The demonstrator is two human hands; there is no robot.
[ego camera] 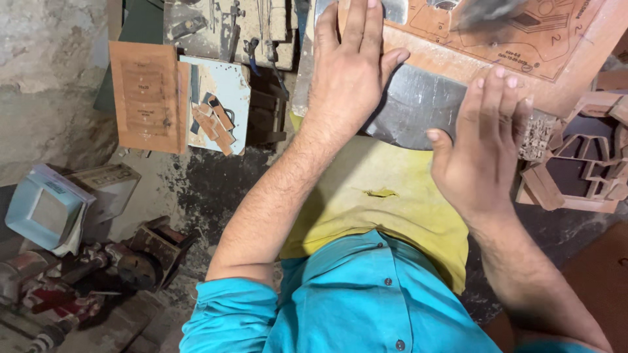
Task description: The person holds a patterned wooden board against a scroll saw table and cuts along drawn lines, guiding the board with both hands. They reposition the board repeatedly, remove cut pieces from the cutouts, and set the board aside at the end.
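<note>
board: brown board (556, 62) with drawn outlines, laid over the grey metal plate (412, 104); lower edge overhangs the plate toward the body.
left hand: left hand (350, 65) laid flat, fingers straight and close together, palm pressed where board and plate meet. Nothing is gripped.
right hand: right hand (481, 140) at the board's lower edge, fingers extended and slightly spread, thumb out over the plate. Whether the fingertips are touching the edge cannot be told; nothing is clasped.
risk 1: board held by flat pressure only, so it could be slid off line over the plate if pressure is uneven.
risk 2: a blurred dark thing (487, 10) seen above the board, kind not readable; fingers near it could be caught, judged from its blur.
risk 3: plate edge looks thin; the right thumb could be nicked if dragged along it.
nearby: cut brown pieces (579, 173) stacked right of the plate; small board offcuts (147, 95) well left of it; yellow cloth (386, 196) below the plate.
</note>
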